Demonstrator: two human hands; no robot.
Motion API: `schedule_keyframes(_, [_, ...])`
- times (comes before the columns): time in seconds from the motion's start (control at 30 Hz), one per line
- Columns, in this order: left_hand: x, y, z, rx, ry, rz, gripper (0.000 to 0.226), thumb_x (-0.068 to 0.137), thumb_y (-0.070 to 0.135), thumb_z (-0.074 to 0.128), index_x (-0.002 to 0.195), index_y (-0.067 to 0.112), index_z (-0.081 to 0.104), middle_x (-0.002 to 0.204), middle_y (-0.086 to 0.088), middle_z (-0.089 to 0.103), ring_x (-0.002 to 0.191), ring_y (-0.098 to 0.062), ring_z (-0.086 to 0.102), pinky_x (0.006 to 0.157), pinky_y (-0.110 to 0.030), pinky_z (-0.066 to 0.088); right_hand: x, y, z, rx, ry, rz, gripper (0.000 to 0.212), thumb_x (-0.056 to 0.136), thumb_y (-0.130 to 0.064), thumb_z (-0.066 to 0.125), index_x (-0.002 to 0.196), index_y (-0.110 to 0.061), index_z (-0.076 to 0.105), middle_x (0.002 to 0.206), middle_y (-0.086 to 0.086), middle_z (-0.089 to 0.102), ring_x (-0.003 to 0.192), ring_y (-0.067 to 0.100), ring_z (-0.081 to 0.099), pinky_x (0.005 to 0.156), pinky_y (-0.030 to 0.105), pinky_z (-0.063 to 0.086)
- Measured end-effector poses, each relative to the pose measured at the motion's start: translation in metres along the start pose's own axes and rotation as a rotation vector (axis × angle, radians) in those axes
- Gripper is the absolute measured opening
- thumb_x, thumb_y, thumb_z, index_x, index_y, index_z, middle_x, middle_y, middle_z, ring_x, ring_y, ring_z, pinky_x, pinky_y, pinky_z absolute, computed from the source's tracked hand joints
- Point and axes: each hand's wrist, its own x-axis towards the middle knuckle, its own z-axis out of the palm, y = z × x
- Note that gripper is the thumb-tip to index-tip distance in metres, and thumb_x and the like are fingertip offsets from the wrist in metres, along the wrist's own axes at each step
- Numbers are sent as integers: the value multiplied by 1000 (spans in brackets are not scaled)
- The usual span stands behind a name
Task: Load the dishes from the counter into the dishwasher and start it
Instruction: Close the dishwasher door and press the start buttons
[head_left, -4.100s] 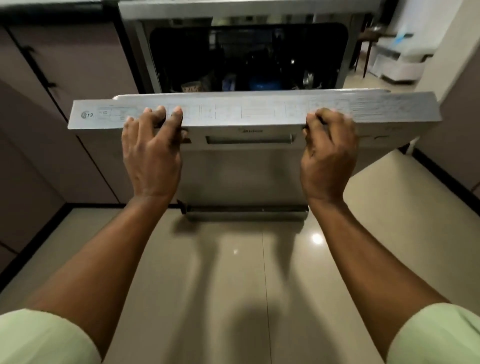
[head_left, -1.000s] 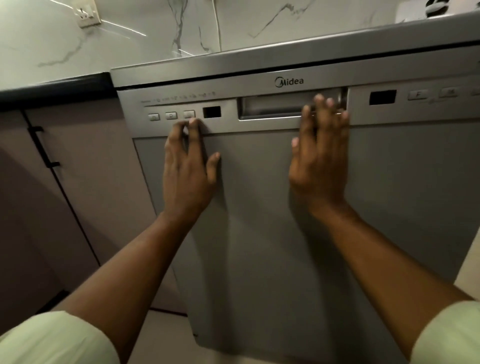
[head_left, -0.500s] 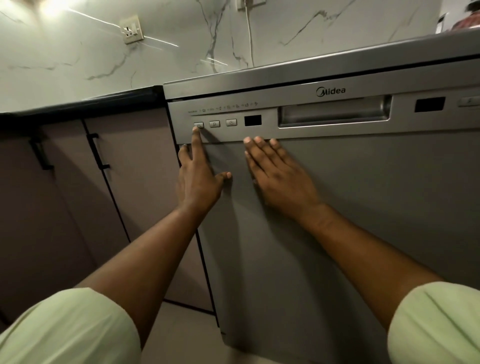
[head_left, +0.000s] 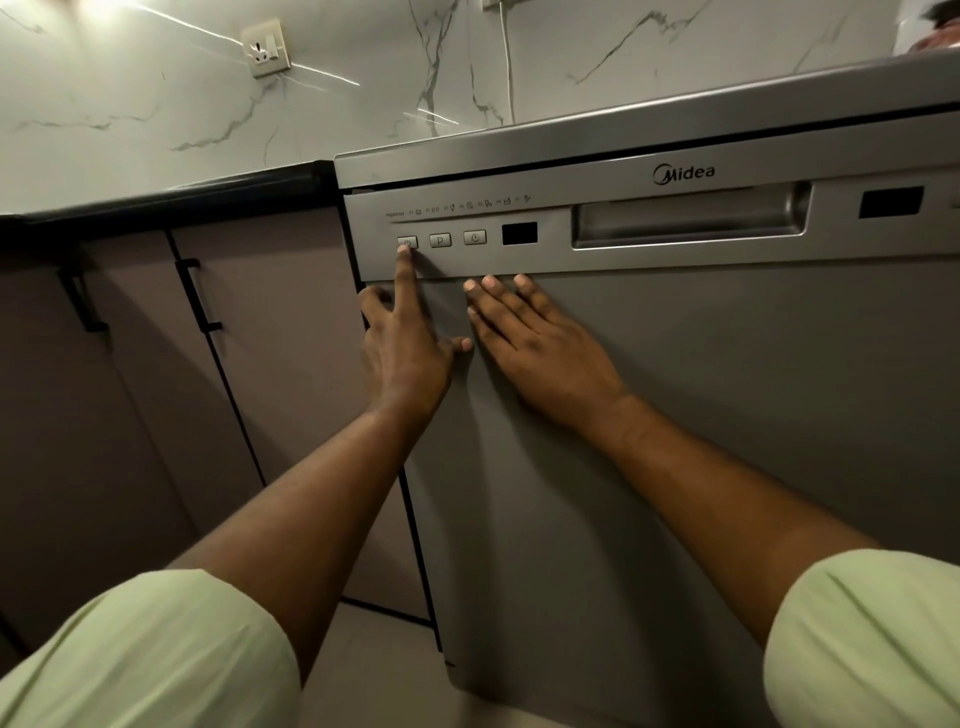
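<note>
The left hand (head_left: 405, 358) has its index finger straight, and the tip rests on the leftmost button (head_left: 407, 242) of the dishwasher (head_left: 675, 441) control strip. Its thumb sticks out and it holds nothing. The right hand (head_left: 545, 353) lies flat just beside it, with its fingers (head_left: 491, 291) straight and spread against the door just under the strip, gripping nothing.

The door is shut and no dishes show, so loading looks done and the step in hand is starting the machine. The display (head_left: 519, 233) is dark. The next move probably calls for a firm press here, then a choice at the P button (head_left: 440, 239) or the third button (head_left: 475, 237) beside it.

Further right is the recessed handle (head_left: 691, 215). To the left a dark worktop (head_left: 171, 195) runs over brown cupboards (head_left: 130, 389), with a wall socket (head_left: 267, 49) above. Nothing stands between the fingers and the buttons.
</note>
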Motion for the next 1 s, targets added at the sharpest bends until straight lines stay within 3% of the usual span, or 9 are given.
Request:
schedule_keyframes(0.33, [3, 5, -6, 45, -28, -7, 110, 80, 30, 82, 158, 38, 3, 140, -15, 33, 112, -34, 53, 81, -32, 34, 0, -2, 0, 33, -22, 15, 59, 86, -6, 22, 138, 2, 50, 150, 21, 40, 141, 34, 36, 118, 46, 18])
schedule_keyframes(0.53, [2, 6, -6, 79, -62, 0, 112, 83, 29, 79, 158, 37, -4, 141, -18, 29, 108, -40, 55, 82, -40, 43, 1, -4, -4, 67, -57, 37, 63, 84, -6, 18, 138, 2, 50, 150, 19, 41, 141, 34, 36, 118, 45, 18])
schedule_keyframes(0.73, [3, 14, -5, -1, -48, -68, 115, 81, 20, 80, 156, 40, -5, 145, -18, 25, 114, -42, 53, 81, -37, 37, 2, -8, -9, 128, -83, 67, 60, 82, 0, 30, 138, 4, 49, 151, 20, 39, 142, 34, 34, 118, 44, 15])
schedule_keyframes(0.83, [0, 13, -3, -3, -42, -67, 112, 83, 19, 79, 157, 40, -3, 146, -17, 24, 114, -42, 52, 79, -35, 34, 4, -10, -13, 143, -95, 81, 60, 81, -1, 27, 136, 5, 50, 150, 20, 41, 141, 35, 36, 117, 44, 15])
schedule_keyframes(1.0, [-2, 14, -5, -14, -50, -78, 109, 84, 18, 78, 156, 40, -2, 148, -18, 22, 118, -43, 51, 89, -43, 44, 4, -10, -18, 164, -139, 76, 64, 80, -1, 22, 139, 5, 47, 153, 21, 35, 144, 35, 31, 118, 43, 10])
